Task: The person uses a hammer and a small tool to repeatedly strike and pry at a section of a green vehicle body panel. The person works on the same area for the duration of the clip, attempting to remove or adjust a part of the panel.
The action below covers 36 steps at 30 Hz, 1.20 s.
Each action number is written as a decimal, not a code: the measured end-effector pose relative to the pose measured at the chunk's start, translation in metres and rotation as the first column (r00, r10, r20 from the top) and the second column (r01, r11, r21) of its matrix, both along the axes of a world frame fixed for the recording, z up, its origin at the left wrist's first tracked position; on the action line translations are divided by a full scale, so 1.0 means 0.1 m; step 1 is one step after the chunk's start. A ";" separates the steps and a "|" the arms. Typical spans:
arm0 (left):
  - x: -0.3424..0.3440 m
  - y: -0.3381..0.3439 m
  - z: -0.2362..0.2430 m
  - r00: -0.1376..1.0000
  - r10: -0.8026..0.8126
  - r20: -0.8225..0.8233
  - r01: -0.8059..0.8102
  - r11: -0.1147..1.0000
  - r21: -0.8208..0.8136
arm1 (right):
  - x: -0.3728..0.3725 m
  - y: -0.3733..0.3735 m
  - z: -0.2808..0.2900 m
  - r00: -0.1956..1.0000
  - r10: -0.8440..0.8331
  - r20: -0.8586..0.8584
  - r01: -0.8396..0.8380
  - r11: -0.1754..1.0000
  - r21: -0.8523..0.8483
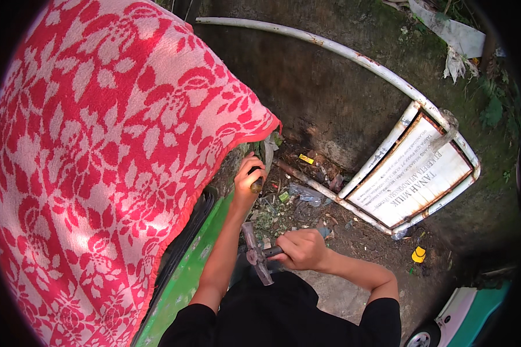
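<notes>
My left hand (246, 179) is closed round a short dark tool handle (256, 184), with olive-yellow at its near end; its far part is hidden. The hand is at a grey, rough edge (234, 162) just below the corner of a red-and-pink flowered blanket (98, 144). Lower and to the right, my right hand (301, 248) grips the dark handle of a metal hammer (256, 254). The hammer's worn head hangs over my dark shirt, apart from my left hand. Below the blanket runs a green panel (179, 289) with a dark rim.
A rusty white tube frame with a sign (411, 173) leans by a mossy wall (283, 75). The ground (341, 283) holds litter and a yellow scrap (418, 254). Plants (492, 115) grow at the right. A white-and-teal vehicle (474, 312) shows at lower right.
</notes>
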<state>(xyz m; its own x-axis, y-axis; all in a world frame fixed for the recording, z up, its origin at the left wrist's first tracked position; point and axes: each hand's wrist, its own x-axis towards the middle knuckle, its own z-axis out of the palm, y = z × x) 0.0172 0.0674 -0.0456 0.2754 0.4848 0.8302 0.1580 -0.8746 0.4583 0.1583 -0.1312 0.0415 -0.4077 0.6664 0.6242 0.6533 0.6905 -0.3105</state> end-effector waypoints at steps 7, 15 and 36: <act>-0.10 -0.16 0.11 0.998 0.063 0.020 -0.063 0.997 0.045 | 0.02 -0.09 -0.21 0.986 -0.057 -0.158 0.020 0.974 -0.228; -0.09 -0.12 0.31 0.999 0.005 -0.046 -0.004 1.000 0.023 | 0.00 -0.13 -0.29 0.901 -0.225 -0.370 0.051 0.903 -0.426; 0.12 0.04 0.54 0.984 -0.046 0.171 0.074 0.984 -0.165 | -0.21 0.21 -0.06 0.936 -0.261 -0.237 0.217 0.956 -0.195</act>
<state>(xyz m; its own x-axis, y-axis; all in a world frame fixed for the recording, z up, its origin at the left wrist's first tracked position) 0.0294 0.0709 0.0085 0.1736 0.6093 0.7737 0.0167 -0.7873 0.6163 0.1376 -0.1098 0.0359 -0.0633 0.8254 0.5610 0.6752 0.4494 -0.5850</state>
